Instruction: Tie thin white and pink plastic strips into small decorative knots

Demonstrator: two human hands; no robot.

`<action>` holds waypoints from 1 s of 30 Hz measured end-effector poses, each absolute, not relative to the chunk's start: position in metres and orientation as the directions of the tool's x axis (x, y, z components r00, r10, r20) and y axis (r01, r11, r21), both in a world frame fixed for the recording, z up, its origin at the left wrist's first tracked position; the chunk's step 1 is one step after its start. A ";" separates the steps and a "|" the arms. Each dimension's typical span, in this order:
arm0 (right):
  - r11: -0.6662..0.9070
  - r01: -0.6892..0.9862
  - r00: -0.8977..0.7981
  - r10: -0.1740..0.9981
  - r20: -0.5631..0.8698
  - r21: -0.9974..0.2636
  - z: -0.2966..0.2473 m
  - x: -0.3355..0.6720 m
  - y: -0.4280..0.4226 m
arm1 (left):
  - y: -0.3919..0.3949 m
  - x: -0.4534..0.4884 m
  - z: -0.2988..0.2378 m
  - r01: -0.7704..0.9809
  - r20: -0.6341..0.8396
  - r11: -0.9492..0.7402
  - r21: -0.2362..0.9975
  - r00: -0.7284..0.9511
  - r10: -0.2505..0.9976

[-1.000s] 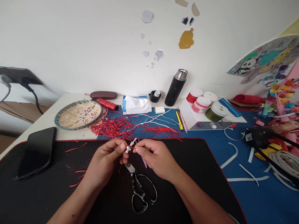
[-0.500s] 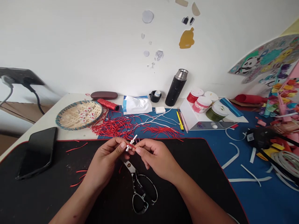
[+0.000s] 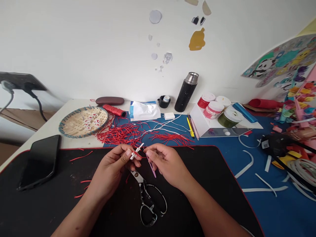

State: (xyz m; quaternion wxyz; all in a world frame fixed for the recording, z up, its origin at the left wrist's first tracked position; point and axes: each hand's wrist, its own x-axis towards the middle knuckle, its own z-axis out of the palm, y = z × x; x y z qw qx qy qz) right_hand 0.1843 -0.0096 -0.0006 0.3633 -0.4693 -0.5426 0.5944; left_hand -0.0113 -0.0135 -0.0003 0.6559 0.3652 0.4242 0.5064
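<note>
My left hand pinches a small white knotted piece between thumb and fingers, its straight white end pointing up and right. Red cord is wound at this piece and stretches toward my right hand. The thumb and forefinger of that hand are closed at the cord's far end, though the exact grip is partly hidden. A thin purple stick shows beside the right fingers; I cannot tell if it is held or lies on the mat. Below the hands lie metal scissors with dark handles.
Red cord cuttings are heaped behind the black mat. A woven basket with small red-and-white pieces and a phone are at left. A black flask stands at the back, paint jars on a box at right.
My hands have moved slightly apart, the right one shifting right, so a short stretch of red cord shows between them. More of the purple stick has come into view.
</note>
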 end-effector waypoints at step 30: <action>-0.131 0.039 -0.283 0.949 -0.137 -0.991 0.005 0.183 -0.011 | -0.016 -0.010 0.000 -0.079 -0.279 0.310 0.948 0.268 0.922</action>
